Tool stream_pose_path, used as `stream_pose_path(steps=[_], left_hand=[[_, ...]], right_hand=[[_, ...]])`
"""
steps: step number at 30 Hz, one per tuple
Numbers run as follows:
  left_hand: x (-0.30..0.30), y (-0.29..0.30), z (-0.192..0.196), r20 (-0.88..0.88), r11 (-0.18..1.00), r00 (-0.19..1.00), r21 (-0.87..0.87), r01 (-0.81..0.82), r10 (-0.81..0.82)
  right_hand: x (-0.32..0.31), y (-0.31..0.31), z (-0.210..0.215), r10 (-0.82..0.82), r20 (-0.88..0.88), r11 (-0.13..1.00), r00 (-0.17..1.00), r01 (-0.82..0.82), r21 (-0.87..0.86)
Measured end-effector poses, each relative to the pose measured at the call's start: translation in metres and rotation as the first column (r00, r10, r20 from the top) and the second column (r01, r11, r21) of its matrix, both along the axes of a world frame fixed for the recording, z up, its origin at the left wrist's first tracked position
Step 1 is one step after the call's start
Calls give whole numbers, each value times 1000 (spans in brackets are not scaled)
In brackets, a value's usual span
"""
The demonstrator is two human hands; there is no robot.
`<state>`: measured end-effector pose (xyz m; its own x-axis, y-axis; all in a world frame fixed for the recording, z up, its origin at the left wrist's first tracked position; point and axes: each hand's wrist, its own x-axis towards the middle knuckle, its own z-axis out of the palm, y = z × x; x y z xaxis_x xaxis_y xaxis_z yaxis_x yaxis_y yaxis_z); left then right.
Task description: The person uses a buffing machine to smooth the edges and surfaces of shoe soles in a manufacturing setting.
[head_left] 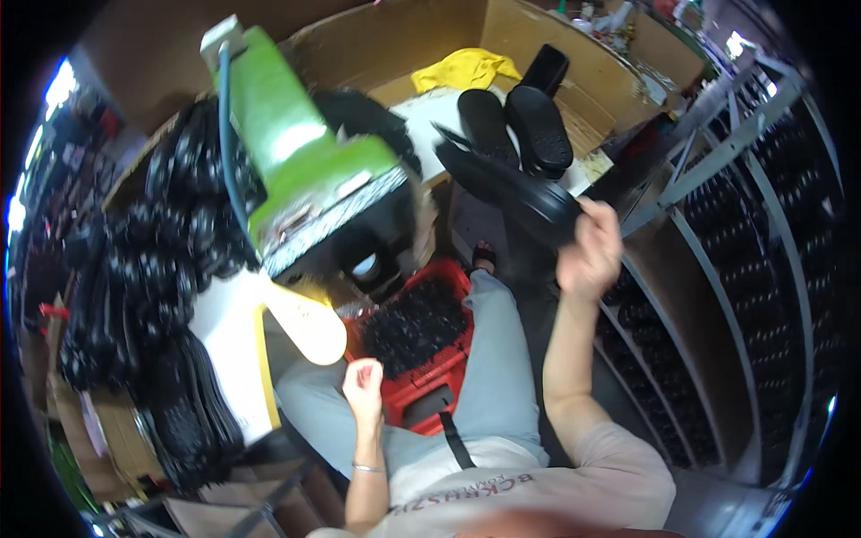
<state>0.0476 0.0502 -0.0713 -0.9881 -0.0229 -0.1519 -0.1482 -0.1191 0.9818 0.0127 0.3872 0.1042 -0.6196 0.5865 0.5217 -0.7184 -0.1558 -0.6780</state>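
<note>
My right hand point(590, 251) is closed on one end of a black shoe sole point(525, 199), raised to the right of my lap. The sole is slanted, and its far end is smeared by motion. Just beyond it, several black soles point(541, 130) lie on a white surface. Over my left thigh, my left hand point(363, 384) is closed with curled fingers, and nothing shows in it. It is nearest to a brightly lit, pale rounded piece point(309, 327) below a green machine point(314, 148). A red crate point(439, 375) with small black pieces point(413, 323) stands between my legs.
Piles of black soles point(184, 394) and glossy black pieces point(170, 224) lie at the left, beside a white board point(224, 345). A yellow cloth point(466, 70) lies by cardboard walls point(395, 40) at the back. A metal rack point(713, 242) with rows of dark items stands close on the right.
</note>
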Motion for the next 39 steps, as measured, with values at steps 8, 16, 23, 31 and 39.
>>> stream_pose_path(steps=[8, 16, 23, 31, 39], left_hand=[[-2, 46, 110, -573, 686, 675, -715, -135, -465], [-26, 22, 138, -624, 545, 624, -762, -351, -470], [-65, 12, 164, -710, 520, 542, -702, -488, -450], [-73, -18, 156, -673, 483, 530, -740, -468, -516], [-67, -23, 111, -737, 718, 628, -576, -391, -249]], right_hand=[[60, -32, -68, 628, 60, 725, 776, -555, -407], [19, -82, -79, 377, 343, 926, 861, -359, -117], [-2, -113, -71, 62, 288, 932, 956, -159, 326], [-7, -138, -82, 132, 290, 957, 948, -199, 213], [-12, -163, -83, -97, 199, 853, 975, -22, 522]])
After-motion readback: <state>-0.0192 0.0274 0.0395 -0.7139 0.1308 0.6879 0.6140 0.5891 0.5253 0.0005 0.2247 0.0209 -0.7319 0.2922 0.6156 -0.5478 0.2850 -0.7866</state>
